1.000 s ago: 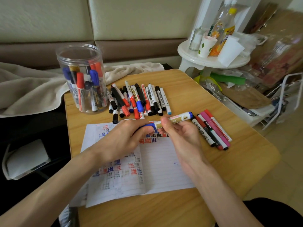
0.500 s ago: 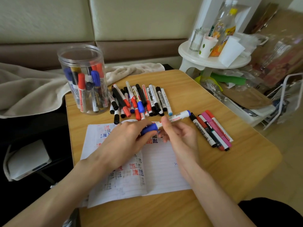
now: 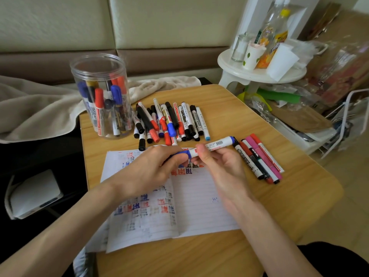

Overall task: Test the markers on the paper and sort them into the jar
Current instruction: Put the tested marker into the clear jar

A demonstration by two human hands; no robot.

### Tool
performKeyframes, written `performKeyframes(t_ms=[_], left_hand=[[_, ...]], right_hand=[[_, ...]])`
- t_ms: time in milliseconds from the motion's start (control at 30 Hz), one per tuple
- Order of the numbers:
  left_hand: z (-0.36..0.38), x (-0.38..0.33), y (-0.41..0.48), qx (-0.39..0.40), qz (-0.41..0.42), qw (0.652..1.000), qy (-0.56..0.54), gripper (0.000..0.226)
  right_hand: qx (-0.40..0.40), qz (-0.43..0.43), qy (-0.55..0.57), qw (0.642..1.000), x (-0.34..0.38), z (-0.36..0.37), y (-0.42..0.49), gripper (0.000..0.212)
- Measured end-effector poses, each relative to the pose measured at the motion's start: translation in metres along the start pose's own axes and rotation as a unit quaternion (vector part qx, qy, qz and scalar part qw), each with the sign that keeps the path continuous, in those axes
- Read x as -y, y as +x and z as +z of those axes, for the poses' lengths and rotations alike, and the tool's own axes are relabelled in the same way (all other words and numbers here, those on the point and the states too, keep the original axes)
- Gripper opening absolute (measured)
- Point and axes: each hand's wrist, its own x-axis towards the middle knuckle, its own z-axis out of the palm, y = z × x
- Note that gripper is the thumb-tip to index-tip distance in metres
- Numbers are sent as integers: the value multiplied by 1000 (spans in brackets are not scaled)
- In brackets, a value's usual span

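Observation:
A white marker with a blue cap [image 3: 216, 144] lies level above the lined paper [image 3: 195, 206]. My left hand [image 3: 151, 170] grips its blue cap end. My right hand [image 3: 221, 166] pinches the white barrel near the cap. The paper bears red, blue and black test marks. A clear plastic jar [image 3: 101, 96] with several markers upright in it stands at the table's back left. A pile of loose markers [image 3: 169, 122] lies beside the jar, behind the paper. A smaller group of markers [image 3: 259, 158], black, red and pink, lies to the right of my right hand.
The wooden table [image 3: 299, 186] has a rounded right edge. A beige blanket [image 3: 36, 108] lies on the sofa to the left. A white round stool [image 3: 259, 72] with bottles and cups stands at the back right, above floor clutter.
The marker in my hands has turned about its axis, so its gold label gave way to a white side with a barcode. Both hands keep their grip and have barely shifted.

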Motion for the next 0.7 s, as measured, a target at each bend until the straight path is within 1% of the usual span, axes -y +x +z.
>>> performKeyframes(t_ms=[100,167,267,333,400,467,533,700], left_hand=[[0,1,0,9,-8,999,-37,33],[4,3,0,-10,-14,999,-33,34],[11,7,-2,-67,-1,996,65,34],[13,8,-4,-90,16,988,126,36],[13,8,-5,-92,22,983,156,38],[14,7,-6,-93,30,979,180,38],[12,8,-5,-88,33,980,177,37],[9,5,-4,-65,29,988,139,32]], right_hand=[[6,0,-4,1000,0,0,0,23],[5,6,1,1000,-1,2,-1,26],[-11,33,32,999,-3,7,-2,35],[-33,40,35,998,-5,10,-4,41],[-50,37,11,998,-5,11,-5,40],[-56,35,-1,998,-5,10,-5,33],[-53,33,-5,998,-4,7,-4,30],[-29,19,-10,999,-4,3,-2,30]])
